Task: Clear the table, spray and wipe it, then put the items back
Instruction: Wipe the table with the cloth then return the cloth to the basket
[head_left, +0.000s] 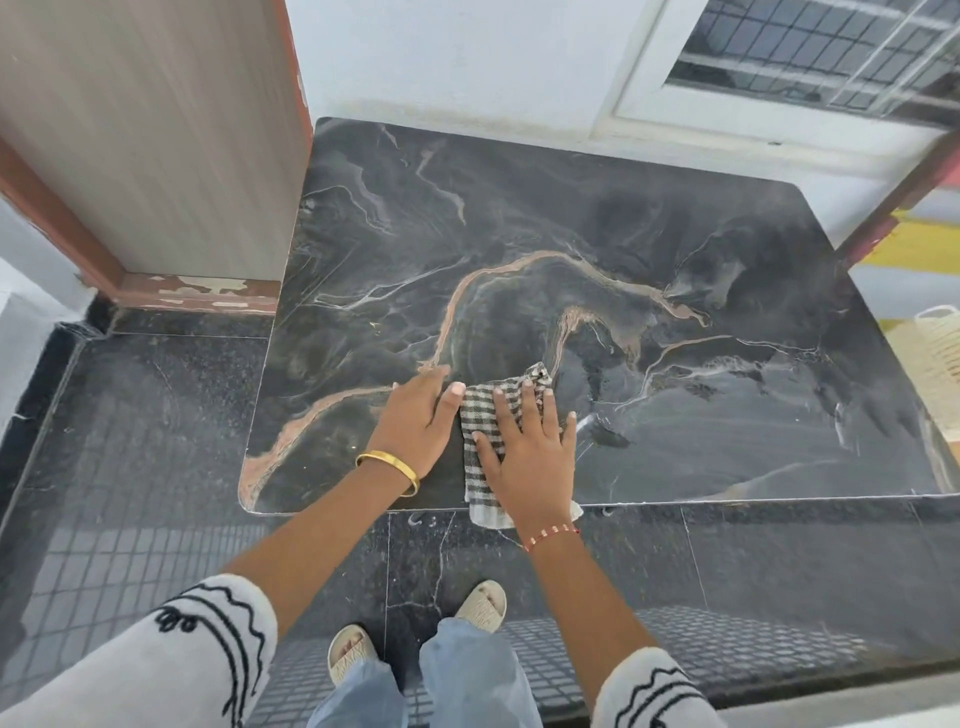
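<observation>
The table (597, 218) has a dark marble top with pale and pink veins, and nothing stands on it. A black-and-white checked cloth (480, 415) lies near its front edge, one end hanging over the edge. My right hand (530, 452) presses flat on the cloth with fingers spread. My left hand (418, 421) lies flat on the bare marble just left of the cloth, its fingertips touching the cloth's edge. It wears a gold bangle.
A wooden cabinet or door (156, 130) stands at the table's left. A white wall and a window (805, 57) lie behind. A cream woven basket (935, 358) sits at the right edge. My feet in sandals (483, 605) stand on dark tiled floor.
</observation>
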